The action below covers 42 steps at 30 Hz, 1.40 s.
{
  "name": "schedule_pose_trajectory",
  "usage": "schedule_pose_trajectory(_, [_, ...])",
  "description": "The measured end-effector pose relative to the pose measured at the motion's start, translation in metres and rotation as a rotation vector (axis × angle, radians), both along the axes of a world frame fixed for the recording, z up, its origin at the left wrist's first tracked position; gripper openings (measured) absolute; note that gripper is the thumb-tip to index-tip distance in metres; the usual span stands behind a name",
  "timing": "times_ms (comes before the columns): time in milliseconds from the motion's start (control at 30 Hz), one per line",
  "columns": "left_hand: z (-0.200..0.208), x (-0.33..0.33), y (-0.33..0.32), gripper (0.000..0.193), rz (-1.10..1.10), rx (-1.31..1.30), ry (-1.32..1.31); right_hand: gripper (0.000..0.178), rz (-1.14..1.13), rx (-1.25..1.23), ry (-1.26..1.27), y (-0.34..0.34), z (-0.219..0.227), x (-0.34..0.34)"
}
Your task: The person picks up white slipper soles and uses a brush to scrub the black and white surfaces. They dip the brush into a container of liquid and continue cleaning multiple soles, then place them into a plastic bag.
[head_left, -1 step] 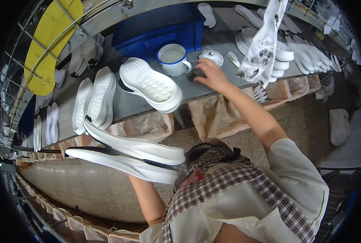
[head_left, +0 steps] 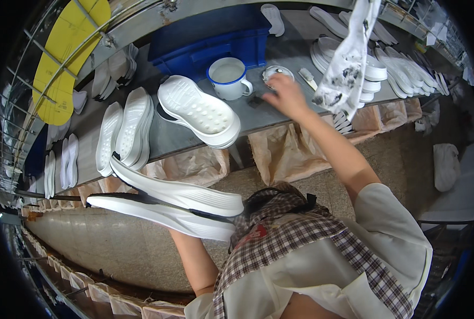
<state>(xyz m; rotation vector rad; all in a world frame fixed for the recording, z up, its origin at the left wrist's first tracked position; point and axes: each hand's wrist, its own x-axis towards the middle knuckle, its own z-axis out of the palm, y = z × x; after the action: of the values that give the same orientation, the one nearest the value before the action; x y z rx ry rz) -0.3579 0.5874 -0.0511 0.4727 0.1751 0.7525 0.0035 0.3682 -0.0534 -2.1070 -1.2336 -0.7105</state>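
My right hand [head_left: 290, 98] reaches over the bench, thumb and fingers apart. Its fingertips overlap the edge of a small white lid [head_left: 277, 70] with a knob; whether they touch it I cannot tell. Beside the lid stands a white enamel mug [head_left: 227, 80] with a blue rim. A small dark patch [head_left: 254, 101] lies on the bench by my thumb. At the lower left, two stacked white shoe soles [head_left: 176, 192] with dark inner edges rest on my left hand, which is hidden beneath them; only the left forearm [head_left: 195, 260] shows.
More white soles stand on the grey bench [head_left: 215, 111], including a large pair [head_left: 197, 111] before the mug. Behind are a blue crate [head_left: 210, 42] and a small brush [head_left: 307, 78]. A stained white cloth [head_left: 348, 58] hangs at right. Lined bins [head_left: 285, 151] sit below the bench edge.
My right hand has shifted slightly right, its fingertips now over the lid's lower edge. The dark patch on the bench has come into fuller view. The soles on my left hand stay put.
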Motion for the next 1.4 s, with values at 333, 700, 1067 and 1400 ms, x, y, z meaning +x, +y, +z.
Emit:
schedule_pose_trajectory(333, [0.03,0.012,0.011,0.056,0.124,0.054,-0.083,0.029,-0.604,-0.486,0.171,-0.116,-0.025,0.075])
schedule_pose_trajectory(700, [0.043,0.022,0.012,0.06,0.073,0.199,-0.142,0.029,0.649,-0.1,1.225,-0.031,0.103,-0.18])
schedule_pose_trajectory(1067, [0.038,0.007,0.028,0.067,-0.012,0.29,-0.139,0.027,0.539,-0.202,1.102,-0.006,0.119,-0.206])
schedule_pose_trajectory(1400, [0.023,0.01,0.038,0.072,-0.202,0.255,-0.259,0.025,0.143,-0.352,1.188,-0.036,0.091,-0.171])
